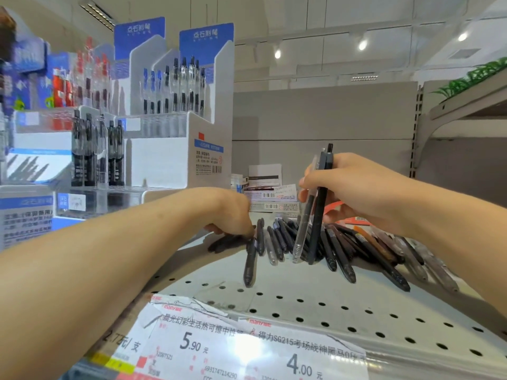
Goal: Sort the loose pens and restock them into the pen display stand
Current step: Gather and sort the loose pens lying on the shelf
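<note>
The right hand [348, 187] is raised above the shelf [315, 297] and grasps two pens [315, 215], one dark and one clear, almost upright. Below it and to its left, the left hand [233, 212] reaches down with curled fingers onto dark pens at the left end of the loose pile [343, 248]; I cannot tell if it grips one. The display stand [170, 149] with pens stands behind the left hand.

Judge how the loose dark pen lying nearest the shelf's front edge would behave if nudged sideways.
The dark pen looks slim and round, so it would probably roll rather than slide. The perforated shelf looks smooth, so little would stop it, though a clip, if it has one, might. It looks stiff and light; the left hand could likely shift it with one finger.
</note>
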Motion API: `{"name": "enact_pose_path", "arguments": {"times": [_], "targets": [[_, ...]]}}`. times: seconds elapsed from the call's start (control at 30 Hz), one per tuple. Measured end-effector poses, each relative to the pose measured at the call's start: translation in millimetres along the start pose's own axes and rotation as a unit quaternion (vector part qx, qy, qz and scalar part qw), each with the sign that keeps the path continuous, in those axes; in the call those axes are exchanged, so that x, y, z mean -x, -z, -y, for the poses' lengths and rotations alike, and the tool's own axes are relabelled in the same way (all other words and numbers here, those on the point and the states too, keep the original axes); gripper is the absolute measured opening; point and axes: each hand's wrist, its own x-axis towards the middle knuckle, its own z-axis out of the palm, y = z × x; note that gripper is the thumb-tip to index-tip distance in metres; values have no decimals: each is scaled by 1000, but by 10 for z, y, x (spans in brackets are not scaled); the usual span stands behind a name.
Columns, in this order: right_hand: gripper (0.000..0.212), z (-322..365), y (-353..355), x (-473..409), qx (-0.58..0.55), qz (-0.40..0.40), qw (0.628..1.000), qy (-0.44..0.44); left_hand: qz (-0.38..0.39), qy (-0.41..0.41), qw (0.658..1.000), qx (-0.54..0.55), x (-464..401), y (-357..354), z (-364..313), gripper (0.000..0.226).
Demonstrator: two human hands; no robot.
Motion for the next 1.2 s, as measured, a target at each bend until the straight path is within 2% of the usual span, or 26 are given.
{"name": "enact_pose_path", "arguments": {"times": [0.07, 0.13, 0.2, 0.27, 0.3, 0.37, 0.43, 0.57, 0.67, 0.8, 0.87, 0.97, 1.03, 1.13, 1.2], "targets": [[12, 8, 13, 6, -8, -8, 1000, -1, -3, -6, 1000, -22, 9, -4, -17, 22], [12, 16, 26, 14, -19, -14, 1000, -5, -30, -19, 999, -31, 21, 8, -25, 14], [8, 15, 37, 13, -32, -13, 999, -13, -126, -67, 990, 19, 19, 58, -8, 19], [5, 6, 38, 17, -50, -11, 998, -28, -230, -145, 944, 189, 65, 144, -13, 26], [5, 4, 35, 19, -59, -11, 998, -33, -233, -189, 906, 297, 107, 183, -30, 28], [6, 0, 27, 9, -61, -12, 997, -35, -162, -268, 836, 450, 204, 226, -78, 24], [10, 1, 19, -7, -51, -18, 998, -30, -109, -313, 817, 472, 288, 214, -103, 17], [22, -4, -5, -33, -40, -17, 999, -2, -90, -338, 827, 441, 333, 189, -140, 16], [27, 9, -19, -14, -11, 7, 1000, 27, -91, -333, 855, 387, 367, 184, -188, 14], [19, 19, -75, 4, 81, 0, 994, 72, -94, -327, 884, 319, 402, 176, -229, 9], [16, 18, -94, -3, 83, -26, 993, 82, -95, -323, 884, 324, 417, 211, -188, 8], [21, 32, -124, -10, 67, -51, 993, 80, -61, -297, 879, 369, 410, 260, -112, 25], [23, 43, -146, -3, 61, -52, 994, 81, -49, -275, 888, 365, 395, 258, -114, 24], [25, 49, -146, -16, 50, -73, 993, 75, -85, -215, 928, 291, 328, 244, -116, 18], [23, 48, -117, -26, 27, -83, 994, 60, -67, -170, 964, 191, 300, 227, -88, 12]]}}
